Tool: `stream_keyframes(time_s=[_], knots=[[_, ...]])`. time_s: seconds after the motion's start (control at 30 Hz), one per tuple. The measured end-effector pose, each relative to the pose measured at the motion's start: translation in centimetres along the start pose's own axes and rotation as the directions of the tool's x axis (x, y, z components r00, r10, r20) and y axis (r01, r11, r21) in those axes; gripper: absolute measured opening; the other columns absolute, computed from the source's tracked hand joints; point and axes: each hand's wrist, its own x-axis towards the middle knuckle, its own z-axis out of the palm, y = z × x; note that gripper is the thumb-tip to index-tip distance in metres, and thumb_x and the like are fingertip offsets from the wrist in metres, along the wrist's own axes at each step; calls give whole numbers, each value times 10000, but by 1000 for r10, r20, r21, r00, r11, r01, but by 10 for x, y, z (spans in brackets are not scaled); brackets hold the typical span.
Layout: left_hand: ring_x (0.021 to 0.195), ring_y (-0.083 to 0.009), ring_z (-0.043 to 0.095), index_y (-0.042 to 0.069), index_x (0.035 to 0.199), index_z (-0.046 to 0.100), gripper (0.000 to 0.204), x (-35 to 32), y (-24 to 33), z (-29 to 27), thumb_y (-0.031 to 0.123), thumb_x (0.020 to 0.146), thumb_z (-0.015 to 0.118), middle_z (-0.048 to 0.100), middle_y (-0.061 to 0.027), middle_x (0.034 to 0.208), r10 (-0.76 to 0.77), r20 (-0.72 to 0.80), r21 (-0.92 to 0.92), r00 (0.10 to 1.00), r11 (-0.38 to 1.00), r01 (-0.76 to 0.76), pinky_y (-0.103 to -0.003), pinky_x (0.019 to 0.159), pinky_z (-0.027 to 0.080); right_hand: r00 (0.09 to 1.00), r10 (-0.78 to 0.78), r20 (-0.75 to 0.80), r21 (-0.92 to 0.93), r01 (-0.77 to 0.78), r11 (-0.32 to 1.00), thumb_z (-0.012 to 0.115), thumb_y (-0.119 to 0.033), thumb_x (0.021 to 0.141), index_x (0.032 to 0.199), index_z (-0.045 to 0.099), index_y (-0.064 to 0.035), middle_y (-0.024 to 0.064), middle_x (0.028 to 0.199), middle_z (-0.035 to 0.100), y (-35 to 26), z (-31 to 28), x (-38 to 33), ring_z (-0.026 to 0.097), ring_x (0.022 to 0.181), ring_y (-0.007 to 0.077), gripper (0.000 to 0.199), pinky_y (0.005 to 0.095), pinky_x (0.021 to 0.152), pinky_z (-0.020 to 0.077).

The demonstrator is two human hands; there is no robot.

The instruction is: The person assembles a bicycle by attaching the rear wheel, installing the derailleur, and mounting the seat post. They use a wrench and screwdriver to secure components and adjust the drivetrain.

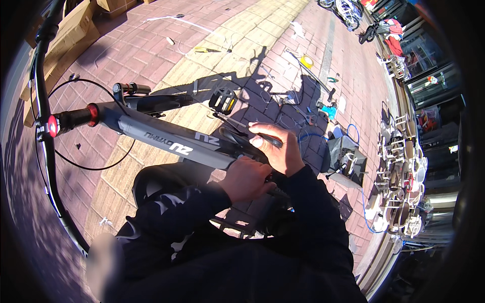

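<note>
A grey bicycle frame (166, 144) stretches across the middle, with its black handlebar (45, 166) at the left. My left hand (247, 178) is closed at the right end of the frame tubes; its fingers hide what they grip. Just beyond it, my right hand (280, 149) pinches a slim tool with a black handle (269, 139), whose kind I cannot make out. A black pedal (221, 101) with a yellow reflector shows on the far side of the frame. Under my arms, the rear of the bicycle is mostly dark and covered.
Cardboard boxes (70, 43) stand at the far left. Scattered on the paving are yellow tape (306, 61), a teal tool (328, 110) and several hand tools. A grey box of parts (346, 159) sits to the right, before rows of stacked seats (404, 177). Bicycles (347, 12) stand far off.
</note>
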Motion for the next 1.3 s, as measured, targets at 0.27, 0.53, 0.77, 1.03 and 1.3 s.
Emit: stream_keyframes(time_s=[0.27,0.53,0.77,1.03,1.3], knots=[[724,-309,699,85,804,683,302,0,6,1,376,813,765,695,-112,721,-34,-19,-38,999,999,33,-415,791,517,994,-28,-104,-278,-2,961,726,-92,853,1015,734,23,210,1030,747,-95,-90,-98,756,869,271,199,348,824,581],[728,-305,702,89,786,676,289,1,0,9,363,802,768,692,-108,718,-15,-64,11,998,1000,15,-415,778,523,927,352,130,-345,-291,892,729,-251,896,1154,724,-23,212,1109,729,68,-16,-2,705,1028,377,345,395,887,552],[761,-327,699,74,807,683,309,5,0,11,368,796,778,697,-125,745,-21,-77,-1,997,1000,21,-431,774,529,987,-79,143,-126,98,987,741,-185,918,1153,712,-16,183,1073,751,1,13,45,743,988,263,291,340,871,552],[719,-287,697,98,784,683,273,2,5,7,352,799,784,690,-91,711,-61,-39,-30,997,998,59,-399,777,526,986,150,67,-353,-118,928,747,-130,847,1063,731,18,188,951,753,-99,-103,-56,759,861,261,262,331,779,567],[710,-298,691,96,771,674,293,1,2,5,369,796,776,678,-96,689,-11,-87,11,996,1000,12,-407,754,533,941,314,122,-282,-271,920,731,-221,898,1201,705,-34,195,1046,744,74,4,22,732,950,250,357,357,851,548]])
